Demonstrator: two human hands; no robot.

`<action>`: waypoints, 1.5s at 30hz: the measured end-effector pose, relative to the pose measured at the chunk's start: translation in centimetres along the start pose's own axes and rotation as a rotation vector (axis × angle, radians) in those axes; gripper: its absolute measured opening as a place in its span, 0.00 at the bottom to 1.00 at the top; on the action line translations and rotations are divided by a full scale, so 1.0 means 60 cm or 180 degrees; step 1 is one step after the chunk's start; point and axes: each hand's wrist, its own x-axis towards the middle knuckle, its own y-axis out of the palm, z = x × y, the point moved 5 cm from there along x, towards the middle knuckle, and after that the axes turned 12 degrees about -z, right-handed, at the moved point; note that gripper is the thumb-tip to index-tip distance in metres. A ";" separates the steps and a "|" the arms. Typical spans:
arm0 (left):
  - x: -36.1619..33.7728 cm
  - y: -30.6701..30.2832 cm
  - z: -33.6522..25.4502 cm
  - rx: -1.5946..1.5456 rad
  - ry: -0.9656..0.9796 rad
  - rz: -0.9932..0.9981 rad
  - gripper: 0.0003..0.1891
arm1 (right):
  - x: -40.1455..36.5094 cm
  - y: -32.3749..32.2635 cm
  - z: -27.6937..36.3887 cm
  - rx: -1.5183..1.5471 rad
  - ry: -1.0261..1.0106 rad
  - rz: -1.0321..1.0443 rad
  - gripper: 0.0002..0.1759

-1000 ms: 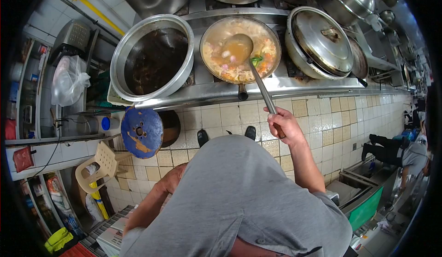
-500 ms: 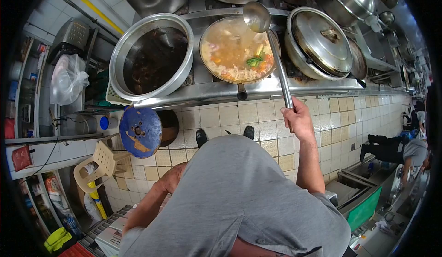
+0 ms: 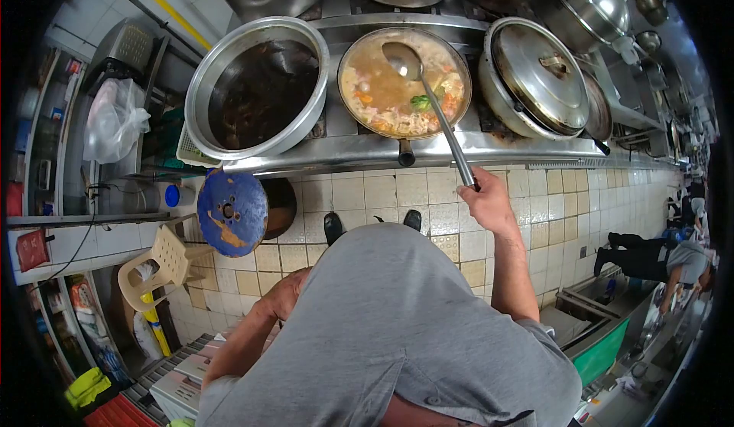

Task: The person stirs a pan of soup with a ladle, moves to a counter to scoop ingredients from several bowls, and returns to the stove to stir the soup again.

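Observation:
My right hand (image 3: 489,202) is closed around the handle end of a long metal ladle (image 3: 442,117). The ladle's bowl rests in the broth of a wide pan (image 3: 406,152) on the stove. In that pan is a soupy stew (image 3: 375,75) with orange pieces, pale shreds and a bit of green vegetable. The pan's short dark handle points toward me. My left hand (image 3: 289,293) hangs low at my left side against the grey shirt, its fingers mostly hidden behind the shirt.
Left of the pan stands a large metal pot (image 3: 324,83) of dark liquid; to its right is a lidded pot (image 3: 547,75). A blue round-topped stool (image 3: 233,213) and a beige plastic chair (image 3: 157,266) stand at left. Another person (image 3: 650,255) is at far right.
The ladle's bowl has come down from above the pan's far right edge into the broth, moving left. My right hand has shifted slightly with it. My left hand stays put.

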 end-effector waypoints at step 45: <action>-0.007 0.005 0.018 -0.0346 -0.0115 -0.0002 0.55 | -0.016 0.040 -0.066 0.3823 0.1600 0.1091 0.24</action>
